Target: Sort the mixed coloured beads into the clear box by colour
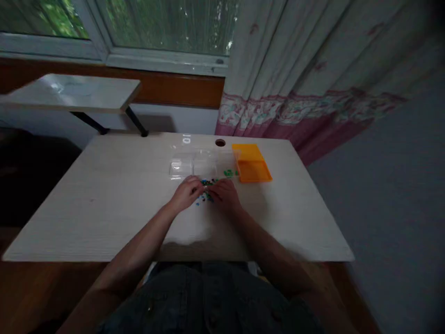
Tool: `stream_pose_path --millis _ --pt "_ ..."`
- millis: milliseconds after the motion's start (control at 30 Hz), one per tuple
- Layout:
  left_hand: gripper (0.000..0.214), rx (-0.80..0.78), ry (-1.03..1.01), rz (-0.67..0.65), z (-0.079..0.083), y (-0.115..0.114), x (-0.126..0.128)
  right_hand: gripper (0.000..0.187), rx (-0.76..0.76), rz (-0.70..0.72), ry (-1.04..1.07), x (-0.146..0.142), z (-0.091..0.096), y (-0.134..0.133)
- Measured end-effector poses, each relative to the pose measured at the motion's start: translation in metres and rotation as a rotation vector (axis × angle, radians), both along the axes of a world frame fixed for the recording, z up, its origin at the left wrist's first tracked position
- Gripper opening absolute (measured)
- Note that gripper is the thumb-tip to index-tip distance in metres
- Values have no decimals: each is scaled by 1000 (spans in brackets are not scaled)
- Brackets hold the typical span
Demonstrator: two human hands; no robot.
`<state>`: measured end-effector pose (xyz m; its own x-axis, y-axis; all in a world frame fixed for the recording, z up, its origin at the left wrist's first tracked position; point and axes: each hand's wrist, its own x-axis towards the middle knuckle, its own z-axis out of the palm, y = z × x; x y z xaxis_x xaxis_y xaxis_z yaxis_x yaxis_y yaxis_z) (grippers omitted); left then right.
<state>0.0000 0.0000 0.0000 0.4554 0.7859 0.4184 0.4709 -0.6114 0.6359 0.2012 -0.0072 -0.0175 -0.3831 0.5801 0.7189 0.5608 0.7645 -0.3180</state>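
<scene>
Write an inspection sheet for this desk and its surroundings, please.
Surface: pale wooden table, with a round hole near its far edge.
Job's things: small green and blue beads, scattered mid-table; clear compartment tray just behind them.
Clutter: orange box, right of the tray; green heap beside it.
Hands: left hand and right hand side by side on the beads; grip too small to tell.
Cables: nothing seen.
Surroundings: window, patterned curtain, low side table.

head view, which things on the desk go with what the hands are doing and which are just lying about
In hand: left hand, right hand, the small coloured beads between them, the clear tray just behind, probably the orange box.
Lying about: the side shelf at the far left, the curtain, the cable hole in the desk.
</scene>
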Motion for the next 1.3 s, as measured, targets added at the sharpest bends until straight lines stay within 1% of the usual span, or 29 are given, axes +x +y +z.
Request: stream_pose_path --millis 133,233,633,833,1067,1200,1267,1300 --pt "37 10 -7 -9 0 1 -1 16 -81 10 -17 1 2 -2" --pt "35 12 -7 -3 -1 2 -1 17 -111 7 -14 2 3 -2" --pt "37 46 95 21 1 1 0 18 -136 33 -32 2 2 -1" --pt "37 66 94 49 -2 2 0 20 -151 30 -48 4 -1 1" --pt "38 56 90 47 0 1 0 20 -109 54 -3 3 -2 0" --pt "37 51 93 52 2 1 0 20 -122 35 -19 3 2 -1" --pt "37 48 107 63 4 2 -3 20 -136 -18 -18 6 4 0" --pt "37 48 119 73 5 3 -5 20 -137 -68 -9 9 5 2"
